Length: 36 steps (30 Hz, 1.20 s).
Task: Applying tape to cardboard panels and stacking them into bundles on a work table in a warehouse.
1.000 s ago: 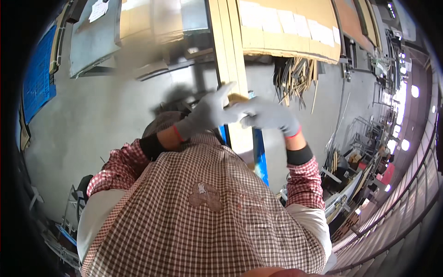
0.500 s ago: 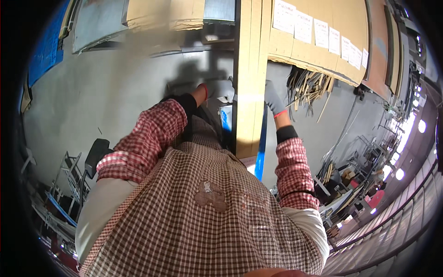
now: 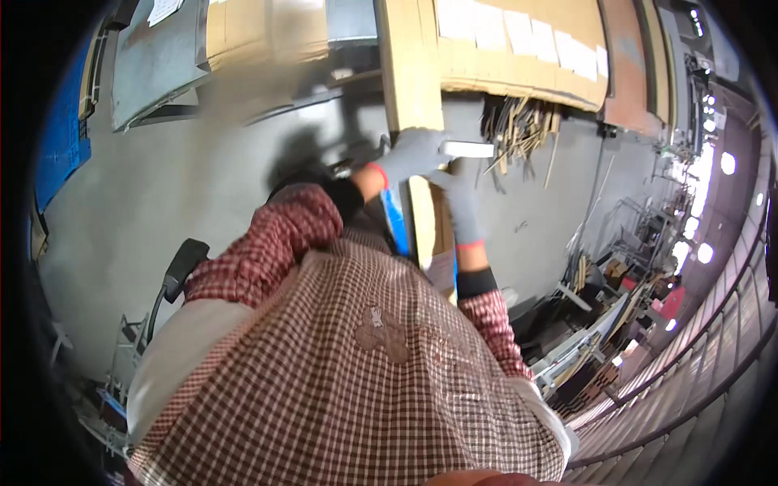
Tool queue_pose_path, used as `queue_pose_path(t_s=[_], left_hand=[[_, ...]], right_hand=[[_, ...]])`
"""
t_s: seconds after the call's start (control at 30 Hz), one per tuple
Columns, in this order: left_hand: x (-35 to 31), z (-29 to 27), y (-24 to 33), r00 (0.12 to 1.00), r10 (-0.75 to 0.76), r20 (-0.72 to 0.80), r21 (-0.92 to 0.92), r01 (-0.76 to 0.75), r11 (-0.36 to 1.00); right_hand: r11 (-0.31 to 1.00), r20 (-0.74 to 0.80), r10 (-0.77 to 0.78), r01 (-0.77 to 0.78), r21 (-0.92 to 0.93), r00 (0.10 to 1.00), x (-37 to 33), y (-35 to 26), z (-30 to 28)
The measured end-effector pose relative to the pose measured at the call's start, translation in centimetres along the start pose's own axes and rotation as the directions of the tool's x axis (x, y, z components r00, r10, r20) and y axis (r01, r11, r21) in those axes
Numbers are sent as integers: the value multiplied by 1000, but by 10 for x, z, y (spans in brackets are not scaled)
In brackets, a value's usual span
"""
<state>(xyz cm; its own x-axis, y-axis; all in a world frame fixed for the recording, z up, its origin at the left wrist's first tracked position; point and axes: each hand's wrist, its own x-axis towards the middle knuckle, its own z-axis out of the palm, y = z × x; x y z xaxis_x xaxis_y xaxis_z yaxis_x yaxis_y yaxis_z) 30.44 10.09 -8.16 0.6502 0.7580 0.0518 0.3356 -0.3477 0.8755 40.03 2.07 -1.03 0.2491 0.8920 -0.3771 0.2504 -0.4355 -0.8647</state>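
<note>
A long, narrow cardboard-coloured package (image 3: 411, 57) runs away from my body, with a blue strip (image 3: 395, 219) along its near side. My left hand (image 3: 415, 154), in a grey glove, lies across its top, fingers closed on a short white bar-shaped object (image 3: 470, 149) that juts out to the right. Just below that object is my right hand (image 3: 462, 206), also gloved in grey. Its fingers reach toward the package top, close to the left hand's fingers; blur hides whether they grip anything.
Large cardboard sheets (image 3: 519, 77) with white papers on them stand ahead, with a bundle of thin strips (image 3: 523, 134) beneath. A blue panel (image 3: 63, 134) is at the far left. Metal frames and racks (image 3: 604, 348) crowd the right; grey floor (image 3: 146, 202) lies left.
Both hands have moved from the package's two sides to its top and close together. The white bar-shaped object now shows in my left hand. The package appears shifted left in view.
</note>
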Motion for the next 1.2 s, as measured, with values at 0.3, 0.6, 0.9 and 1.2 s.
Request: queue_pose_path(t_s=[0.3,0.6,0.9,1.2], left_hand=[[-18,5,15,992,-61,108,278,29,960],[-9,-11,32,960,-162,228,272,97,957],[-110,12,25,747,-479,461,-52,561,826],[-84,-96,63,964,-220,151,-595,266,758]], right_hand=[[657,583,182,343,-671,792,81,-59,-57],[58,531,427,564,-824,732,155,85,-105],[559,491,722,9,-829,488,39,-11,-75],[844,853,150,384,-374,500,17,-105,-17]])
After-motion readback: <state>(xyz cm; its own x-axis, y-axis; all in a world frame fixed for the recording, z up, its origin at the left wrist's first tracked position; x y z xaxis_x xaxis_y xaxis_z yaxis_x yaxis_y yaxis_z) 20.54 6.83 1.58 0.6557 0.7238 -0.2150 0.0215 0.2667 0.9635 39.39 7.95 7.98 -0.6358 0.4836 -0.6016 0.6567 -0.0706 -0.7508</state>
